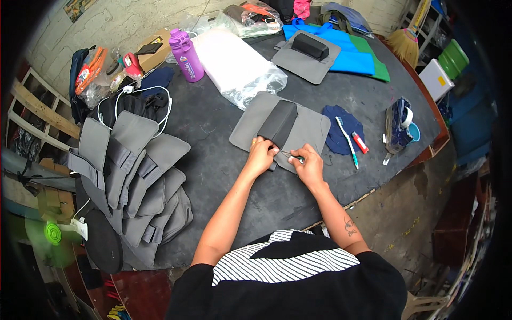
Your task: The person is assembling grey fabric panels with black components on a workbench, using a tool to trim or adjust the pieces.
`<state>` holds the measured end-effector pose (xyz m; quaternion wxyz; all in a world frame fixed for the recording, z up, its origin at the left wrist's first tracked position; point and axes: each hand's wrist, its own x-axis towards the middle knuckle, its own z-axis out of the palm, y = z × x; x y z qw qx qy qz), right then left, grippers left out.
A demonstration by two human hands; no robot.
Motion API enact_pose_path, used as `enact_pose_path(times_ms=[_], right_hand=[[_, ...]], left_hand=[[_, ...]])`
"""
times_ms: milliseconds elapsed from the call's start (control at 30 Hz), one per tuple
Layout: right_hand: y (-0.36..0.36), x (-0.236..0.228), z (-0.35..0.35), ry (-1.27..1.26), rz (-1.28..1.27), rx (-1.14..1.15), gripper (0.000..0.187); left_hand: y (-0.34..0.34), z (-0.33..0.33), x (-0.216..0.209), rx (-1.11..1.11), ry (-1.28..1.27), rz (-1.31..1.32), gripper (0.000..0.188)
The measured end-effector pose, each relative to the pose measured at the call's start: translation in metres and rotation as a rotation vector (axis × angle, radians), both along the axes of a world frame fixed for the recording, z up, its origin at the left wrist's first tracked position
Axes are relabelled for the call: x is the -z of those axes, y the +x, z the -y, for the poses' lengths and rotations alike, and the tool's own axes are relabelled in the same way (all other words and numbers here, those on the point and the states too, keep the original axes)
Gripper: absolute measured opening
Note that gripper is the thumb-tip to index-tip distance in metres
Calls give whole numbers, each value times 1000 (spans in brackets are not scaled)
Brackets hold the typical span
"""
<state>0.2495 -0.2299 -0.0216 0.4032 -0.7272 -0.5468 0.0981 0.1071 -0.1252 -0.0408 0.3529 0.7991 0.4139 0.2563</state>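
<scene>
A grey fabric piece (304,128) with a raised black padded block (278,124) across its middle lies on the table in front of me. My left hand (261,154) is closed on the near end of the black block, fingertips pinching its edge. Close beside it, my right hand (309,166) grips a small thin tool (289,154) with a slim metal shaft and a dark handle mostly hidden in the fingers. The tool's tip points at the left fingertips. A loose dark thread curves over the fabric's right half.
Grey padded pieces (141,181) are stacked at left. A similar piece (309,56) lies at the back, near blue bags (341,48). A purple bottle (186,58) stands by a plastic-wrapped white stack (234,58). To the right are a toothbrush (348,141), a red lighter (360,143) and a pouch (398,128).
</scene>
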Motion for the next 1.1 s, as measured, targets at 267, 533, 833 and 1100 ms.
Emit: enact_pose_path(times_ms=[267,533,833,1100], right_hand=[[6,1,0,-11,-3,-40,19],[1,-5,5,55,99,-45,19],[-1,-1,-1,4,39,-5,16],[6,-1,0,-9,9,9,21]], left_hand=[[-1,0,5,13,107,33,10],[-1,-2,12,18,120,73,9],[-1,1,7,0,79,69,12],[1,4,9,-47,139,66,11]])
